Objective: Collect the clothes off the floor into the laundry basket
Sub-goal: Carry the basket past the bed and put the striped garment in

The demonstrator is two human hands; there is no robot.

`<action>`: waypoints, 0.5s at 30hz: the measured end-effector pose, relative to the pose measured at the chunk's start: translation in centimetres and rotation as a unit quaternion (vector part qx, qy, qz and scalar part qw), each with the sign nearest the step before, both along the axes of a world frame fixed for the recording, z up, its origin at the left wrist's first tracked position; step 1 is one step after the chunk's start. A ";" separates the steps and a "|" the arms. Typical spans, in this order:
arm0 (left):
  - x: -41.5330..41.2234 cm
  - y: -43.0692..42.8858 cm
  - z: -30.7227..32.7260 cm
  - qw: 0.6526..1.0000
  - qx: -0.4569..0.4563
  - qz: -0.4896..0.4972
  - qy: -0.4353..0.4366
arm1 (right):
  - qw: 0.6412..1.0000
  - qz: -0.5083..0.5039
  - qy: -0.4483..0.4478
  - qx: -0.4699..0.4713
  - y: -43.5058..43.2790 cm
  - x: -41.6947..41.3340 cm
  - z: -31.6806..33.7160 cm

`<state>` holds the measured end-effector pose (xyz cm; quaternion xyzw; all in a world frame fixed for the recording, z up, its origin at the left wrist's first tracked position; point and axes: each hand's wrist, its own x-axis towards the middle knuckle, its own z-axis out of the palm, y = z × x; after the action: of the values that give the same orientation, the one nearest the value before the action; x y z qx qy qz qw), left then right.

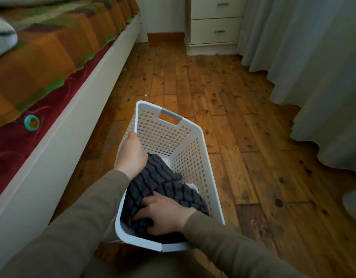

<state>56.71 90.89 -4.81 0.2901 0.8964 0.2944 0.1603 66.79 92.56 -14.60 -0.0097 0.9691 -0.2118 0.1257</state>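
Head cam, hands [163,215] on sweater [153,177], in basket [190,157]

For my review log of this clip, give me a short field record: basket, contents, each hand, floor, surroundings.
basket: white perforated laundry basket on the wooden floor, beside the bed
contents: dark striped garment
left hand: at the basket's left rim, fingers hidden
right hand: fingers curled into the striped garment
clothes on floor: none plainly visible
surroundings: drawer unit and curtain beyond the basket
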 end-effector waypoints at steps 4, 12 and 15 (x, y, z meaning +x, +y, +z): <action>-0.2 -0.4 0.0 1.000 -0.001 0.002 -0.008 | 0.998 0.043 -0.031 0.016 -1.0 -0.6 -0.1; -0.6 -1.1 0.2 1.000 0.017 0.008 -0.025 | 0.924 -0.254 0.108 -0.266 2.7 0.5 3.4; -0.8 -1.2 0.0 0.999 0.017 0.014 -0.028 | 0.789 -0.513 0.211 -0.266 7.1 2.8 2.8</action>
<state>55.87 89.70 -4.78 0.2718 0.8904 0.3195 0.1768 69.64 99.63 -11.79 0.4110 0.7396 -0.4870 -0.2163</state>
